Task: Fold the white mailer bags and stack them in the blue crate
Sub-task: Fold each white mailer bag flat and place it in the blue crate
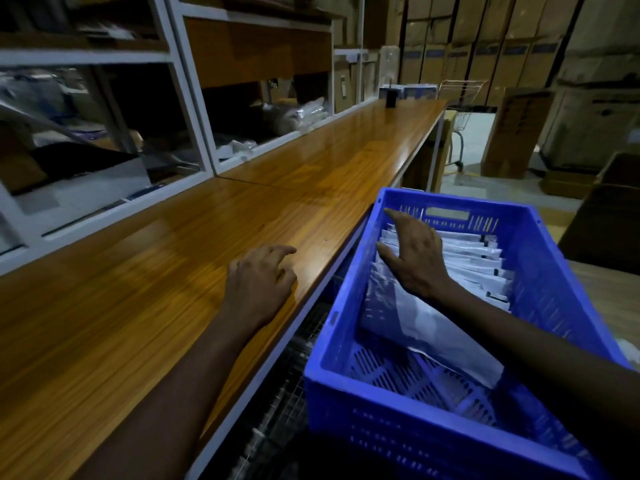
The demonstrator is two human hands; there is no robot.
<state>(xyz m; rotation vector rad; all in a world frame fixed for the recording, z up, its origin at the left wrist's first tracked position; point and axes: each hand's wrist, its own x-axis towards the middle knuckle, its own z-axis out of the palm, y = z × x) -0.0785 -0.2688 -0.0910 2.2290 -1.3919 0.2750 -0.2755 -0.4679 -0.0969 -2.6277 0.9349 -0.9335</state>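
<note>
The blue crate [349, 334] stands to the right of the wooden counter [166, 278], at its front edge. Inside it, several folded white mailer bags [474, 261] stand in a row against the far wall, and the nearest bag [415, 327] leans back across the crate floor. My right hand [415, 258] reaches into the crate with fingers spread and straight, pressing on the front of the row. My left hand [259, 278] rests on the counter near its edge, fingers loosely curled, holding nothing.
White-framed shelving [194, 109] with plastic-wrapped goods runs along the counter's far side. A small dark object [391, 97] stands at the counter's far end. Cardboard boxes [516, 129] and a wire trolley [460, 102] fill the floor beyond. A wire mesh [284, 393] lies under the counter edge.
</note>
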